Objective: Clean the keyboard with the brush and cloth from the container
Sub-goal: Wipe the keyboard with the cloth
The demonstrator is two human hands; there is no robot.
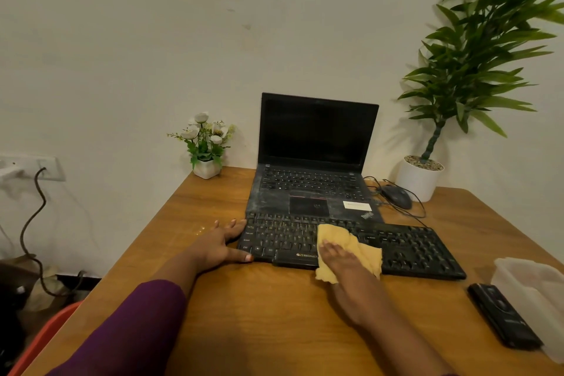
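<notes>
A black keyboard [406, 247] lies across the wooden table [259, 314] in front of a laptop. My right hand [338, 259] presses flat on a yellow cloth [335, 233] that lies over the keyboard's middle keys and front edge. My left hand [218, 244] rests at the keyboard's left end, fingers spread, thumb along its front corner. A translucent plastic container [534, 296] stands at the right edge of the table. A black oblong object [503, 317] lies beside it; I cannot tell whether it is the brush.
An open, dusty black laptop [314, 162] sits behind the keyboard. A wired mouse [396, 196] and its cable lie to its right. A small flower pot [207, 146] stands back left, a tall potted plant [451, 76] back right.
</notes>
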